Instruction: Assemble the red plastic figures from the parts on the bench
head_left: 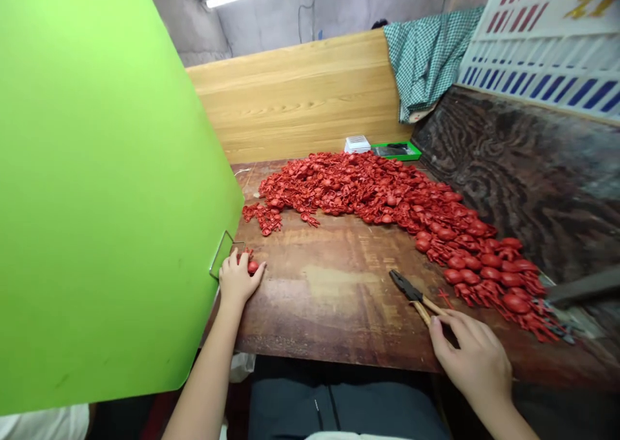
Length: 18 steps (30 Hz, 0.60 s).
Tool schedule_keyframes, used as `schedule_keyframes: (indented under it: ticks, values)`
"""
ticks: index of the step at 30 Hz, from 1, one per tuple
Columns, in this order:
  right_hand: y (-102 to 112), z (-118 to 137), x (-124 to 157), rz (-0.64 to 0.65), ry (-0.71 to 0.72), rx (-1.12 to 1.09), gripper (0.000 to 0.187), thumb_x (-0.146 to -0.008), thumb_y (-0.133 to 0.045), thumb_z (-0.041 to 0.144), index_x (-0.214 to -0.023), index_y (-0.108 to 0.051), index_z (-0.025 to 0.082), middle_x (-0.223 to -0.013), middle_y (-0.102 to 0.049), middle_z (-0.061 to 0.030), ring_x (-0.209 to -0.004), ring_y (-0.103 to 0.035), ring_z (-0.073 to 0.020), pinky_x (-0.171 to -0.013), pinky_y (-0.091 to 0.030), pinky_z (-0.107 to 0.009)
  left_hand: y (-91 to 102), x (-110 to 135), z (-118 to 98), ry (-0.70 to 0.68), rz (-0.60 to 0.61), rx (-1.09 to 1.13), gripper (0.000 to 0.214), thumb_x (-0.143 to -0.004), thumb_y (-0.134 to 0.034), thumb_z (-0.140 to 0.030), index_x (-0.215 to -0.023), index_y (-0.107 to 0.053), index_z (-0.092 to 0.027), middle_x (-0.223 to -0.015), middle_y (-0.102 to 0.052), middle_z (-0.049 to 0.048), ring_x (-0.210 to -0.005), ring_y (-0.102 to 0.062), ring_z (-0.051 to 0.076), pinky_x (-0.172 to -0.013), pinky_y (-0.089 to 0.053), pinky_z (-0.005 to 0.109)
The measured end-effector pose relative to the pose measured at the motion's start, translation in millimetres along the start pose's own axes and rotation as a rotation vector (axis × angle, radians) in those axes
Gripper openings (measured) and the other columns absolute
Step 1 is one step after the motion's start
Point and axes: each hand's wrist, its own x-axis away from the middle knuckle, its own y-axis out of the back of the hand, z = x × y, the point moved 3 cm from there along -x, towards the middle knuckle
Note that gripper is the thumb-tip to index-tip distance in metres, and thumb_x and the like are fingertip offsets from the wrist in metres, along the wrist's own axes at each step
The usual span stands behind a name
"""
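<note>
My right hand [472, 356] grips the tan handles of a pair of pliers [407, 286], whose dark jaws point away to the left over the table. At the table's left edge, my left hand [238, 280] curves its fingers over a small red plastic piece [252, 267], which shows between thumb and fingers. Part of that piece is hidden by the hand. A large heap of similar red plastic pieces [349, 181], with rounded bodies and thin legs, arcs across the back and down the right side. A thin red scrap [445, 298] lies near the pliers.
A tall green board [106, 188] with a wire bracket [223, 252] stands along the left. A wooden panel [300, 97] closes the back, with a white box [357, 144] and a green tray [409, 152] before it. White crates [542, 46] and a checked cloth [429, 55] are at right.
</note>
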Motion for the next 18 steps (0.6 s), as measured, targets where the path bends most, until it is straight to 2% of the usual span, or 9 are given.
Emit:
schedule_keyframes:
  ticks: [2, 4, 7, 9, 12, 14, 16, 18]
  values:
    - [1.0, 2.0, -2.0, -0.015, 0.015, 0.009, 0.031, -0.107, -0.055, 0.038, -0.091, -0.072, 0.017, -0.096, -0.079, -0.0137, -0.085, -0.071, -0.0287, -0.083, -0.054, -0.041, 0.5, -5.0, 1.0, 0.012, -0.016, 0.015, 0.041, -0.097, -0.060, -0.055, -0.108, -0.071, -0.017, -0.122, -0.074, 0.0216, -0.112, -0.065, 0.038, -0.091, -0.051, 0.043]
    - [1.4, 3.4, -2.8, -0.025, 0.037, 0.014, 0.032, -0.107, -0.054, 0.038, -0.093, -0.072, 0.016, -0.095, -0.079, -0.0142, -0.083, -0.070, -0.0286, -0.081, -0.054, -0.041, 2.7, -8.3, 0.9, 0.043, -0.051, 0.042, 0.037, -0.098, -0.056, -0.052, -0.100, -0.069, -0.018, -0.102, -0.075, 0.0178, -0.099, -0.069, 0.035, -0.081, -0.050, 0.038]
    - [1.2, 2.1, -1.1, -0.033, 0.081, 0.011, 0.032, -0.107, -0.053, 0.038, -0.096, -0.072, 0.015, -0.095, -0.078, -0.0154, -0.081, -0.070, -0.0290, -0.080, -0.054, -0.042, 14.3, 0.7, -2.7, 0.122, -0.134, 0.098, 0.035, -0.097, -0.056, -0.052, -0.095, -0.066, -0.019, -0.094, -0.075, 0.0147, -0.085, -0.071, 0.030, -0.071, -0.049, 0.033]
    - [1.3, -1.4, 1.7, -0.040, 0.117, 0.004, 0.030, -0.107, -0.053, 0.037, -0.096, -0.071, 0.015, -0.095, -0.078, -0.0162, -0.080, -0.070, -0.0299, -0.080, -0.054, -0.043, 29.1, 25.3, -6.1, 0.172, -0.190, 0.142, 0.033, -0.096, -0.058, -0.052, -0.099, -0.065, -0.020, -0.096, -0.076, 0.0129, -0.084, -0.073, 0.028, -0.071, -0.051, 0.033]
    - [1.0, -9.5, 7.4, -0.033, 0.167, -0.019, 0.028, -0.105, -0.054, 0.036, -0.096, -0.071, 0.017, -0.093, -0.077, -0.0172, -0.080, -0.070, -0.0313, -0.079, -0.054, -0.045, 55.5, 98.8, -8.4, 0.229, -0.256, 0.199, 0.030, -0.095, -0.059, -0.052, -0.104, -0.062, -0.023, -0.108, -0.078, 0.0115, -0.093, -0.077, 0.026, -0.082, -0.057, 0.034]
    - [0.4, -15.5, 12.2, -0.032, 0.195, -0.018, 0.027, -0.104, -0.054, 0.037, -0.096, -0.070, 0.018, -0.093, -0.077, -0.0178, -0.078, -0.069, -0.0323, -0.077, -0.054, -0.046, 68.8, 165.2, -5.6, 0.290, -0.299, 0.240, 0.024, -0.096, -0.057, -0.050, -0.097, -0.056, -0.025, -0.116, -0.078, 0.0128, -0.100, -0.077, 0.026, -0.091, -0.060, 0.038]
    - [-0.7, -21.0, 16.9, -0.026, 0.219, -0.006, 0.026, -0.104, -0.055, 0.038, -0.096, -0.071, 0.018, -0.094, -0.077, -0.0187, -0.075, -0.068, -0.0337, -0.074, -0.054, -0.047, 72.1, 231.2, 3.3, 0.443, -0.349, 0.436, 0.022, -0.097, -0.055, -0.048, -0.093, -0.050, -0.027, -0.120, -0.077, 0.0130, -0.106, -0.077, 0.027, -0.096, -0.060, 0.042]
    - [-2.6, -25.7, 19.7, -0.001, 0.219, -0.007, 0.025, -0.102, -0.058, 0.040, -0.099, -0.072, 0.019, -0.093, -0.077, -0.0187, -0.074, -0.067, -0.0349, -0.071, -0.052, -0.048, 58.1, 281.8, 13.1, 0.664, -0.108, 0.488, 0.027, -0.103, -0.039, -0.052, -0.093, -0.047, -0.028, -0.120, -0.076, 0.0122, -0.109, -0.076, 0.026, -0.096, -0.061, 0.040]
